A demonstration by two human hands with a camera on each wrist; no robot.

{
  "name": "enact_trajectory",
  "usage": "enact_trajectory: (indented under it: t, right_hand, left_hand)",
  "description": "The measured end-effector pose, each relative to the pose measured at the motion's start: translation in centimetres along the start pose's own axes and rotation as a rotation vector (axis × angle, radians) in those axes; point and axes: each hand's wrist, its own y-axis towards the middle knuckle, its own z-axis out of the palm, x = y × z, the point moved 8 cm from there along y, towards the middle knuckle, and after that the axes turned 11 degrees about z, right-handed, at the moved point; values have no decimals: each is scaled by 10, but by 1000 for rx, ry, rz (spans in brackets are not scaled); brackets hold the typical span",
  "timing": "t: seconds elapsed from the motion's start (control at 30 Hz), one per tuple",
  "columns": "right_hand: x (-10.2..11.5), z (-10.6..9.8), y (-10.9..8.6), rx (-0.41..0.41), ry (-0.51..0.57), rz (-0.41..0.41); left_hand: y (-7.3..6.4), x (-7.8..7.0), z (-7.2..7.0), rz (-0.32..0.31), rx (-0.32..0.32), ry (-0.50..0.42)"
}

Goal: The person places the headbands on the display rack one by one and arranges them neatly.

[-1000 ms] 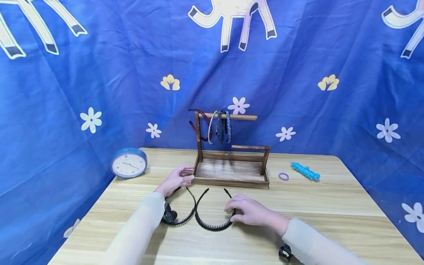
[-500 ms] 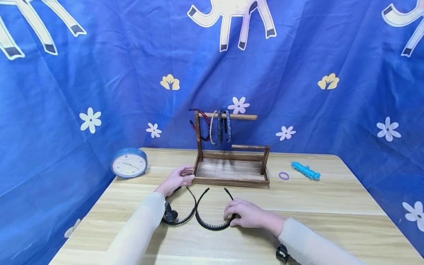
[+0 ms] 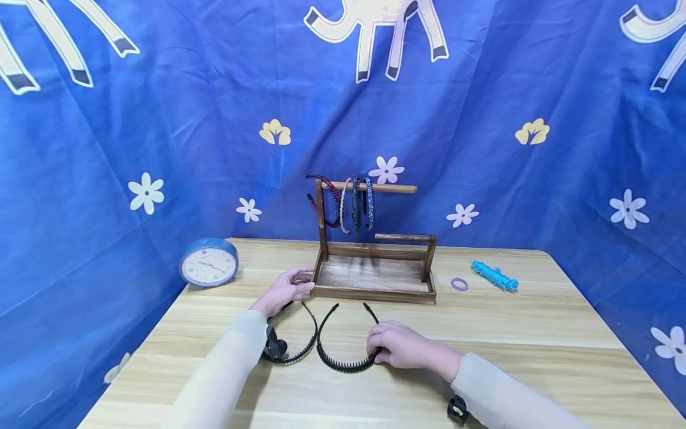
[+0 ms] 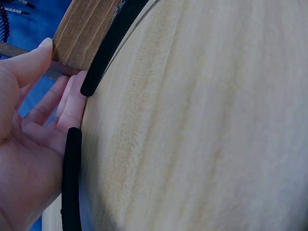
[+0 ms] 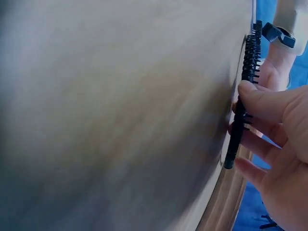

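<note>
My right hand (image 3: 399, 345) pinches a black toothed headband (image 3: 345, 366) by its right side. In the right wrist view, the thumb and fingers lie on either side of the headband's band (image 5: 249, 62), with its tip just past them. At the left front corner of a wooden rack (image 3: 372, 294), my left hand (image 3: 284, 293) touches the tray's side with fairly straight fingers; the wrist view shows its thumb (image 4: 36, 60) beside the wood. Beneath that wrist, a second black headband (image 3: 300, 357) lies on the table, partly hidden by the hand and wrist camera.
Several headbands, a red one (image 3: 334, 199), a pale one (image 3: 343, 208) and blue ones (image 3: 370, 205), hang from the rack's upper bar (image 3: 396, 189). A round blue clock (image 3: 209, 264) stands at left. A purple ring (image 3: 459, 284) and turquoise cord bundle (image 3: 494, 276) lie at right.
My right hand's fingers have closed onto the right side of the black headband, which stays nearly in place. The left hand keeps its position at the rack.
</note>
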Motion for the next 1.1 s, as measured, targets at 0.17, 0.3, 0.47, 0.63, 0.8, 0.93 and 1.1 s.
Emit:
enact_trajectory:
  t: [0.17, 0.3, 0.47, 0.63, 0.8, 0.93, 1.1]
  right_hand:
    - [2, -9, -7, -22, 37, -41]
    - [2, -15, -14, -54, 56, -64]
    - [2, -23, -24, -104, 81, -101]
    - [2, -34, -31, -153, 151, -132]
    - [-2, -41, -37, -155, 192, -81]
    - [-12, -43, -41, -118, 244, 31]
    - [-25, -51, -48, -119, 378, 125]
  left_hand:
    - [0, -1, 0, -16, -11, 0]
    - [-1, -2, 0, -15, -14, -3]
    - [0, -1, 0, -9, -12, -4]
    - [0, 0, 1, -10, -9, 0]
    - [0, 0, 2, -6, -3, 1]
    - [-1, -2, 3, -11, 6, -7]
    - [-1, -2, 3, -11, 8, -15]
